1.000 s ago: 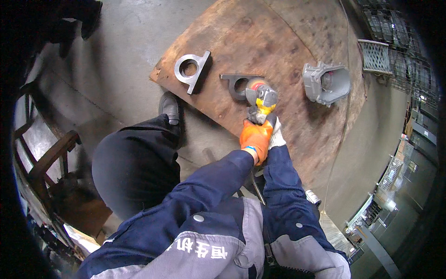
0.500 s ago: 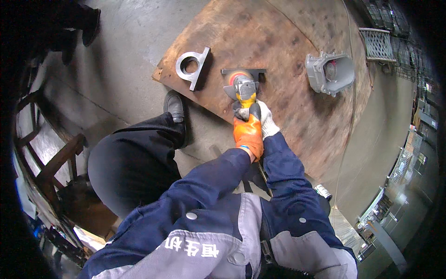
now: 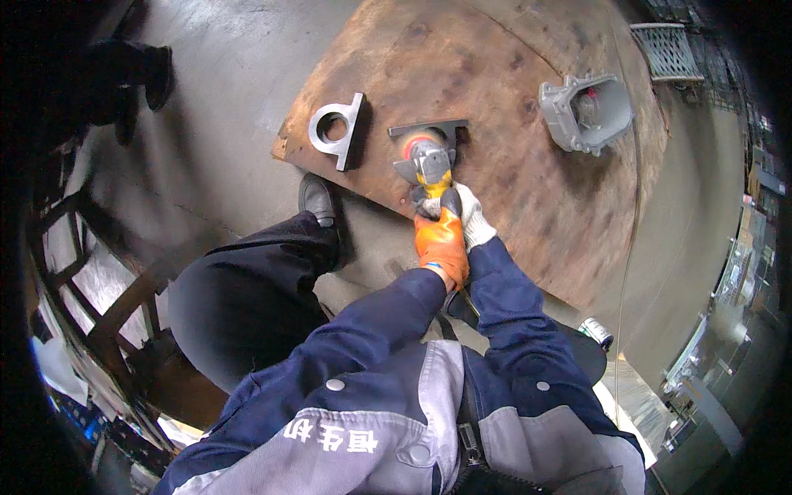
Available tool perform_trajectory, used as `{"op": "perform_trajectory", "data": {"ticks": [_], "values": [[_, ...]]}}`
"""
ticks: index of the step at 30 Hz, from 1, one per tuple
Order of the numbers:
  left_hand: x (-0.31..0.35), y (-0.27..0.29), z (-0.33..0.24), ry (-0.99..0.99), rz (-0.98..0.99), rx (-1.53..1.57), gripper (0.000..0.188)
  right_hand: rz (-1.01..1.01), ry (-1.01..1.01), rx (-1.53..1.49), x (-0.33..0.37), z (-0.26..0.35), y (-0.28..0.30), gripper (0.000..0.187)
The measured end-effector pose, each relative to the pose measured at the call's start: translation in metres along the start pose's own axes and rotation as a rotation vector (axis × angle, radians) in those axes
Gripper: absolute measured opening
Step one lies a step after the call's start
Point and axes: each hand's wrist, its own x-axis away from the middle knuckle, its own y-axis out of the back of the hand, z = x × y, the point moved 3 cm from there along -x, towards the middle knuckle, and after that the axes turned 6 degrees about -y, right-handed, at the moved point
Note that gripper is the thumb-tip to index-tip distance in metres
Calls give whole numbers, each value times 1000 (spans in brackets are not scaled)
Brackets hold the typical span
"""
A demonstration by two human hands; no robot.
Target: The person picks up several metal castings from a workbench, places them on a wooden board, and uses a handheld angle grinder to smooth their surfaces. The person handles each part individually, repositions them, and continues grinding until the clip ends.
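Two hands, one tool: your left hand [image 3: 440, 241], gloved in orange with dark fingertips, and your right hand [image 3: 472, 216], gloved in white knit, both wrap the yellow-and-grey angle grinder [image 3: 430, 161].
Grip state: narrow, closed on the grinder body, one hand overlapping the other; individual fingers cannot be sorted where they cross. The doubled hold probably steadies the tool against kick.
Disc [image 3: 418, 139]: reddish and blurred, which suggests rotation. It lies over the near bracket [image 3: 450, 128], on the side away from you, presumably clear of your wrists.
Workpiece position: near bracket on the wooden board [image 3: 528, 206], flat bar on the far side, ring largely hidden under the grinder. Neither hand holds it; its own weight may restrain it.
Second bracket [image 3: 350, 136]: to the left, well apart, uncovered; the spacing likely leaves the tool room.
Grey housing [image 3: 568, 124]: on the board to the right, apparently outside the disc's path.
Left shoe [image 3: 317, 200]: beside the board edge, perhaps bracing your stance.
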Motion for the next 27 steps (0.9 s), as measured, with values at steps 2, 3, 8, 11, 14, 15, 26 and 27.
{"op": "perform_trajectory", "data": {"ticks": [2,3,8,11,14,15,26,27], "values": [[15,0,3,-35,22,-161,57,-86,26,71,18,-10,10,57],[19,-1,7,13,99,-148,62,-139,-10,85,23,-20,14,54],[24,-9,10,82,161,-127,69,-10,-63,-157,2,-60,35,39],[12,-20,1,113,165,-238,68,-125,-11,-358,-21,-67,47,27],[-1,-26,-14,14,310,-99,68,179,-43,-896,-26,-59,42,34],[-4,-24,-16,23,382,-156,68,17,76,-457,-23,-52,47,34],[-8,12,3,-8,226,-99,66,219,-5,-338,2,13,-12,36],[-14,16,7,-10,162,-55,67,220,41,-257,0,16,-27,36]]}}
